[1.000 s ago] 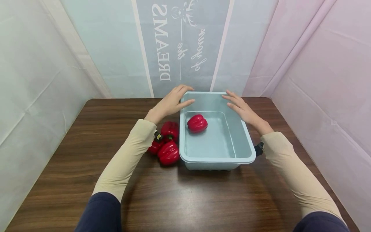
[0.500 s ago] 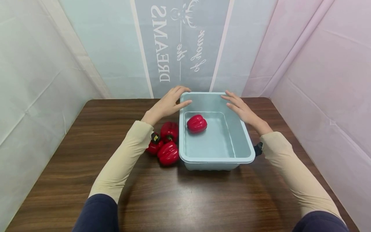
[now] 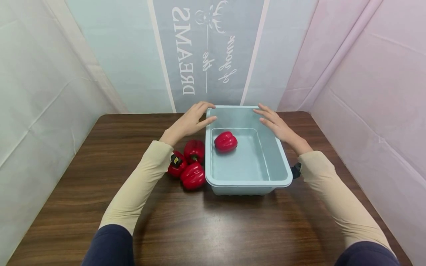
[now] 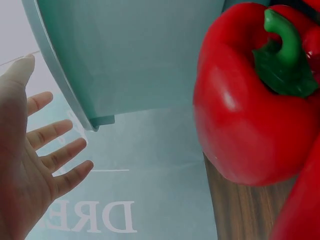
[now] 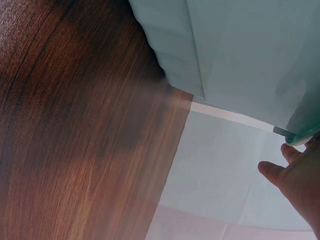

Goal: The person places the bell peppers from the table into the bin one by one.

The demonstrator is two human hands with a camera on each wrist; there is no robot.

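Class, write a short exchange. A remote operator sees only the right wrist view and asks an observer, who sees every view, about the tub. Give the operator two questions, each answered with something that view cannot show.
Operator: From the right wrist I have the outside of the tub and the right hand. Is there anything in the tub?
Observer: Yes. The head view shows one red pepper lying on the tub's floor.
Operator: None show from here. Are there others outside it?
Observer: Yes, three more peppers sit bunched together on the table, on the person's left of the tub.
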